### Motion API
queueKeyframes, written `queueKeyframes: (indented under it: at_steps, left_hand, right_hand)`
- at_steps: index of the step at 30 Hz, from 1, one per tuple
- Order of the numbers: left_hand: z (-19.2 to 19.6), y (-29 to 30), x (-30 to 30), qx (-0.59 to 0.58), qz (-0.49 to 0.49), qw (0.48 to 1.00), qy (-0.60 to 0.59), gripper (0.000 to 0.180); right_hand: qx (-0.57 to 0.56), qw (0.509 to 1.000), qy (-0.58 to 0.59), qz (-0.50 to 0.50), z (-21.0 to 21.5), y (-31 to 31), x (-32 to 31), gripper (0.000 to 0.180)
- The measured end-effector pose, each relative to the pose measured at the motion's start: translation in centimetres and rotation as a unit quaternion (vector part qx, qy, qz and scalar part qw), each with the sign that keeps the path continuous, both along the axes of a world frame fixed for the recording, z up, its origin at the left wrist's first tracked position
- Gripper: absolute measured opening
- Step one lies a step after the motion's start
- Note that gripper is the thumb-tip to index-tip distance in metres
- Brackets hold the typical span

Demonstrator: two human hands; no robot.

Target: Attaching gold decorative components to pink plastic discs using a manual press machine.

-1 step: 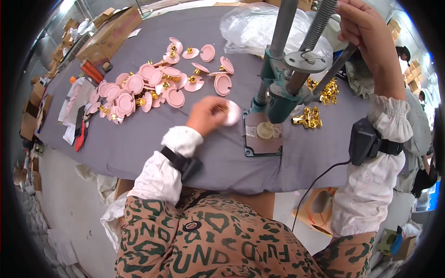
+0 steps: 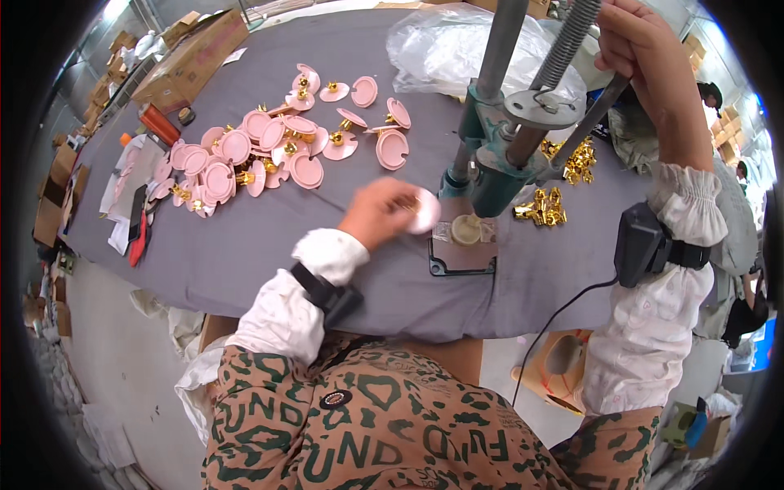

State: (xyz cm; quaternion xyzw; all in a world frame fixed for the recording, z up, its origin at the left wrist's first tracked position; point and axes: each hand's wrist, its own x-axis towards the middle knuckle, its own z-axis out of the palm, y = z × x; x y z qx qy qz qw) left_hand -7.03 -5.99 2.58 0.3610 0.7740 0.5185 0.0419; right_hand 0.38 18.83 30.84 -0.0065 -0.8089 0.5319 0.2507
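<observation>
My left hand pinches a round pink disc by its back, just left of a green hand press. A bit of gold shows between the fingers; the rest is hidden and the disc is slightly blurred. On the press's base plate sits a pale round seat, below the ram and apart from it. High at the right, my right hand is closed around the end of the press lever. Many similar pink discs, several bearing gold-coloured fittings, lie heaped at the left.
Loose gold fittings lie right of the press, with another heap behind. A clear plastic bag rests at the back. Far left are a cardboard box, an orange-red cylinder and a phone. A black cable hangs beside my right arm.
My left hand has carried the pink disc a little to the right, closer to the press seat. My right hand stays at the lever, and the press looks unchanged.
</observation>
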Motion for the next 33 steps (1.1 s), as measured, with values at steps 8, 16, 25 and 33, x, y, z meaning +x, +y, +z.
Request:
queueKeyframes:
  at_steps: [8,16,25,33]
  left_hand:
    - [0.2,6.1,3.0,-0.088,-0.052,0.993,0.067,0.050]
    - [0.7,2.4,2.1,-0.045,-0.010,0.997,0.056,0.071]
    - [0.0,5.8,3.7,-0.042,-0.067,0.995,0.058,0.059]
    - [-0.3,5.8,3.4,-0.033,-0.013,0.999,0.039,0.050]
  right_hand:
    - [0.003,0.998,-0.037,0.044,0.6,-0.4,-2.3,0.012]
    - [0.148,0.970,0.174,-0.080,-5.1,-1.3,6.5,0.021]
    - [0.345,0.929,0.133,0.028,-19.4,-2.7,17.3,0.023]
    - [0.073,0.997,0.016,0.007,-0.7,-0.4,2.9,0.017]
